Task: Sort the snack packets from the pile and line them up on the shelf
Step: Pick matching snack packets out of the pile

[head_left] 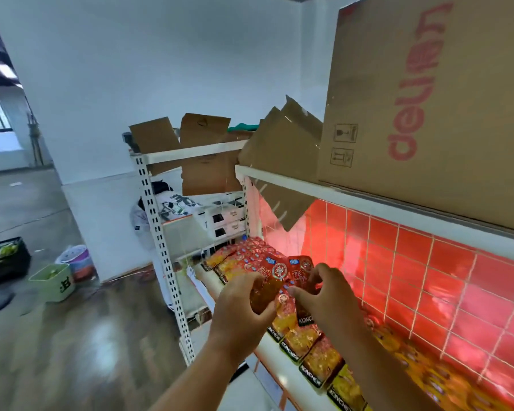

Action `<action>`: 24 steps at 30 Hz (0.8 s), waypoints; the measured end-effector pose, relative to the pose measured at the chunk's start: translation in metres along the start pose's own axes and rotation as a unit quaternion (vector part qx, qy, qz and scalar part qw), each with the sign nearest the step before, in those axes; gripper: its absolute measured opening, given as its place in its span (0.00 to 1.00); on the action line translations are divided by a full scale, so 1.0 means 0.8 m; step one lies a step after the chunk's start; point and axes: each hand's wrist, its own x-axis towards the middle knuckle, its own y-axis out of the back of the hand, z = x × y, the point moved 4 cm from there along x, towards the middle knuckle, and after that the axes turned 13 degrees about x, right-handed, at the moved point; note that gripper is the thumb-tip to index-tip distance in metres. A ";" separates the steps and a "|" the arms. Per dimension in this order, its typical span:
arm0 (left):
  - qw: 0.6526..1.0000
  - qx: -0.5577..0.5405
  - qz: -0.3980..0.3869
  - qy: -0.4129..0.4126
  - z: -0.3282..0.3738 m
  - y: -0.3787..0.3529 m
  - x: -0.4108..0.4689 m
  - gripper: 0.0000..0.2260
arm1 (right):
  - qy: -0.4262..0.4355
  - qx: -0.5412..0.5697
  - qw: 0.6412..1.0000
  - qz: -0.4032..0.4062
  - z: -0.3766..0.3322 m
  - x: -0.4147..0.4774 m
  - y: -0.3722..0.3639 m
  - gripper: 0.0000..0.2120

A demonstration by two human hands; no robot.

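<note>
Red snack packets (279, 272) between both hands, gripped by left hand (244, 304) and pinched by right hand (328, 295), above the shelf row (315, 354).

big cardboard box (428, 114) overhead — green bin (52, 281) and black crate (3, 261) on floor (72, 351)

The left hand (241, 307) and right hand (330, 298) are bare. Both forearms are bare as well, uncovered all the way down to the picture's lower edge.
</note>
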 end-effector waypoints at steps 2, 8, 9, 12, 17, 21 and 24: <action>1.000 -0.003 -0.015 0.008 -0.019 -0.017 0.001 0.19 | -0.017 -0.002 1.000 -0.003 0.015 0.005 -0.018 0.20; 0.998 -0.008 -0.059 0.017 -0.094 -0.069 0.019 0.17 | -0.081 -0.045 0.996 -0.009 0.063 0.016 -0.079 0.20; 0.998 -0.010 -0.066 0.019 -0.108 -0.078 0.023 0.18 | -0.091 -0.059 0.994 -0.009 0.068 0.018 -0.090 0.20; 0.995 -0.021 -0.098 0.011 -0.160 -0.109 0.047 0.19 | -0.131 -0.074 0.989 0.004 0.085 0.036 -0.132 0.21; 0.989 -0.035 -0.142 0.000 -0.245 -0.153 0.109 0.19 | -0.176 -0.088 0.980 0.031 0.100 0.075 -0.201 0.22; 0.985 -0.036 -0.168 -0.007 -0.304 -0.174 0.163 0.21 | -0.205 -0.112 0.971 0.046 0.100 0.112 -0.258 0.21; 0.983 -0.022 -0.182 -0.026 -0.339 -0.184 0.198 0.19 | -0.221 -0.116 0.968 0.041 0.094 0.136 -0.303 0.21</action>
